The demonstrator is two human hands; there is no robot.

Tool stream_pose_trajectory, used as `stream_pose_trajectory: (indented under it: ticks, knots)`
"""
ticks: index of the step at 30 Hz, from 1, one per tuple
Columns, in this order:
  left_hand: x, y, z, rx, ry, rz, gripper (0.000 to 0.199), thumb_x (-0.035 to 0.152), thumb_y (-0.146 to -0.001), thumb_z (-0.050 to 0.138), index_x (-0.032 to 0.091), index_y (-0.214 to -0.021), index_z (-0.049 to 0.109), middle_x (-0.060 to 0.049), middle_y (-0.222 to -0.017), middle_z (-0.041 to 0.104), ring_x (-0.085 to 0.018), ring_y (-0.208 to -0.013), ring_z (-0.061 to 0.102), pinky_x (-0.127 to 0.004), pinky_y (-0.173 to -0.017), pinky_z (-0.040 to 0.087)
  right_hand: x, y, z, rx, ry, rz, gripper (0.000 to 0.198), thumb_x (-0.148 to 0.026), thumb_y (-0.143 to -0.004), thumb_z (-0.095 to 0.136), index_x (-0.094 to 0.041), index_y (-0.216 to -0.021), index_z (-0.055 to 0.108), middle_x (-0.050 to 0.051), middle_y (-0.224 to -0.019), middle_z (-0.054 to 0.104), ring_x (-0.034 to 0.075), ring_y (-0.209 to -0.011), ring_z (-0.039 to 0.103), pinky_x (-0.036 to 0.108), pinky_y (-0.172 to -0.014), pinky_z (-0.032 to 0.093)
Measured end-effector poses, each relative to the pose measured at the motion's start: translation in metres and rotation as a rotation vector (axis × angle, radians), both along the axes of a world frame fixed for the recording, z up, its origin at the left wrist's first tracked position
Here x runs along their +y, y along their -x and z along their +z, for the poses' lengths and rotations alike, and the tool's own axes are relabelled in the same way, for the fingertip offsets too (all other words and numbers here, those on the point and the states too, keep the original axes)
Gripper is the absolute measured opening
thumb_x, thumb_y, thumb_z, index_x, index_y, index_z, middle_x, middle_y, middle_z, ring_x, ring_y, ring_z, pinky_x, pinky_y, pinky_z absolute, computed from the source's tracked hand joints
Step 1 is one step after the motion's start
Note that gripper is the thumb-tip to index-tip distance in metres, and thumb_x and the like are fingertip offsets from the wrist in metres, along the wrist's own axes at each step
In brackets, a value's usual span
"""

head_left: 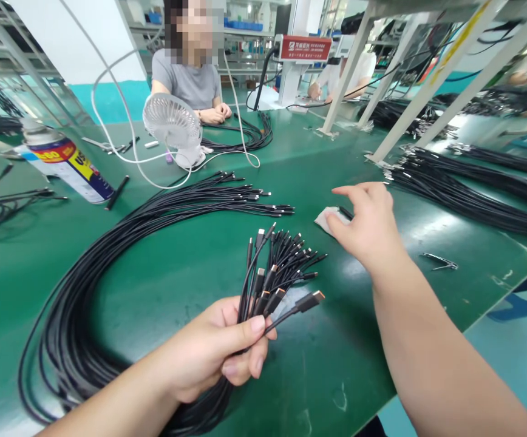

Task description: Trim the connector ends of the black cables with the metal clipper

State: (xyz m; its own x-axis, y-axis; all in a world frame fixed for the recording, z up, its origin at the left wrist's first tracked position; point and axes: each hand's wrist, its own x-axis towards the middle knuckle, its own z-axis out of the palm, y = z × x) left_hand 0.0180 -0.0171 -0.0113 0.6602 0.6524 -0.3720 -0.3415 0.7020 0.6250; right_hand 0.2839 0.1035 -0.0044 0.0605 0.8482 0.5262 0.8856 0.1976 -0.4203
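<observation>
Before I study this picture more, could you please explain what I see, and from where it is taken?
No robot here: these are a person's two bare hands. The picture comes from a camera on that person's head, looking forward and down. The left hand grips black cables near their connector ends. The right hand is open, near a small pale piece whose material I cannot tell. On the green table, a long cable bundle curves in a wide loop; a white fan, a spray can and a small metal tool are there.
</observation>
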Motion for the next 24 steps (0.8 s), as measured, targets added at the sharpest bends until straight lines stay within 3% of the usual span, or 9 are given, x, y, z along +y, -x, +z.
stream_pose_trajectory:
  ticks: [7,10,14,17,24]
  knots:
    - [0.002,0.0,0.001,-0.004,0.032,0.091,0.031,0.038,-0.077,0.084,0.014,-0.076,0.064,0.005,-0.05,0.053,0.0,-0.037,0.023,-0.015,-0.038,0.016,-0.033,0.043,0.011,0.122,0.14,0.469,0.019,-0.027,-0.093,0.053,-0.022,-0.095,0.072,0.011,-0.102,0.065,0.03,-0.105,0.06,0.052,-0.099,0.045]
    - [0.002,0.0,0.0,-0.009,0.042,0.119,0.03,0.037,-0.078,0.084,0.014,-0.076,0.065,0.005,-0.05,0.054,-0.001,-0.037,0.025,-0.015,-0.038,0.018,-0.049,0.054,0.02,0.238,0.262,0.661,0.028,-0.023,-0.096,0.044,-0.02,-0.085,0.069,0.008,-0.086,0.069,0.023,-0.084,0.065,0.04,-0.081,0.053]
    - [0.002,0.0,0.0,-0.011,0.063,0.153,0.027,0.034,-0.079,0.083,0.013,-0.076,0.066,0.006,-0.049,0.053,0.0,-0.037,0.025,-0.014,-0.038,0.02,-0.061,0.059,0.026,0.377,0.404,0.891,0.027,-0.018,-0.089,0.04,-0.019,-0.075,0.063,0.003,-0.066,0.064,0.016,-0.062,0.061,0.028,-0.058,0.051]
    - [0.002,0.0,0.0,-0.036,0.087,0.16,0.026,0.034,-0.079,0.083,0.013,-0.077,0.067,0.005,-0.05,0.054,0.0,-0.037,0.025,-0.014,-0.038,0.02,-0.063,0.06,0.027,0.436,0.442,0.967,0.021,-0.019,-0.087,0.044,-0.02,-0.072,0.058,0.002,-0.064,0.061,0.015,-0.06,0.058,0.027,-0.055,0.049]
    - [0.001,-0.001,-0.002,-0.061,0.096,0.113,0.025,0.035,-0.082,0.081,0.014,-0.079,0.068,0.004,-0.049,0.055,-0.001,-0.037,0.029,-0.014,-0.039,0.023,-0.069,0.063,0.026,0.445,0.425,0.926,0.022,-0.027,-0.094,0.059,-0.019,-0.074,0.062,0.002,-0.067,0.064,0.014,-0.06,0.057,0.026,-0.055,0.046]
